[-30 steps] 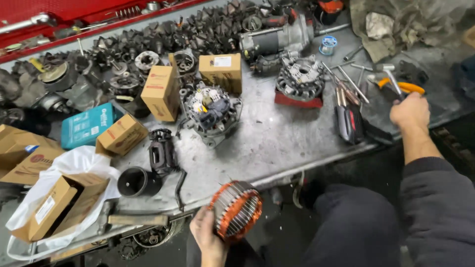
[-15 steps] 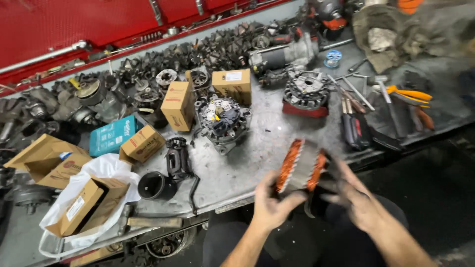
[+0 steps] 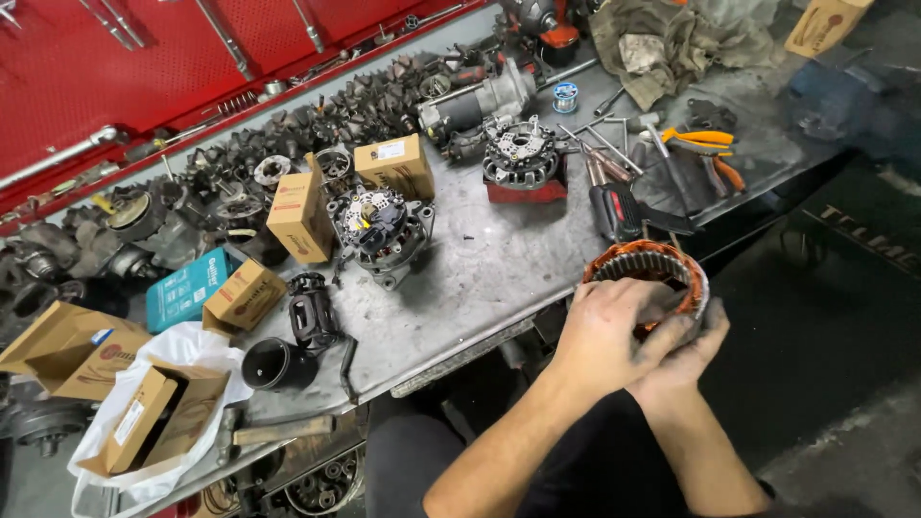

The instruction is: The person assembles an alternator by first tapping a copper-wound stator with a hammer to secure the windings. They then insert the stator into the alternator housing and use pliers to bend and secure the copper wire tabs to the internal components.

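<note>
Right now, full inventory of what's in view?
stator ring: 1, copper windings, held in both hands off the bench edge
alternator: 1, grey, bench centre
rear housing on red block: 1, right of centre
cardboard boxes: several, brown, left half
teal box: 1, left
black cup: 1, front edge
hammer: 1, front left
orange-handled pliers: right
workbench: grey metal
left hand: on ring
right hand: under ring

I see a scuffed grey metal workbench against a red pegboard wall panel; below lies dark, perhaps concrete, floor under even light.
</note>
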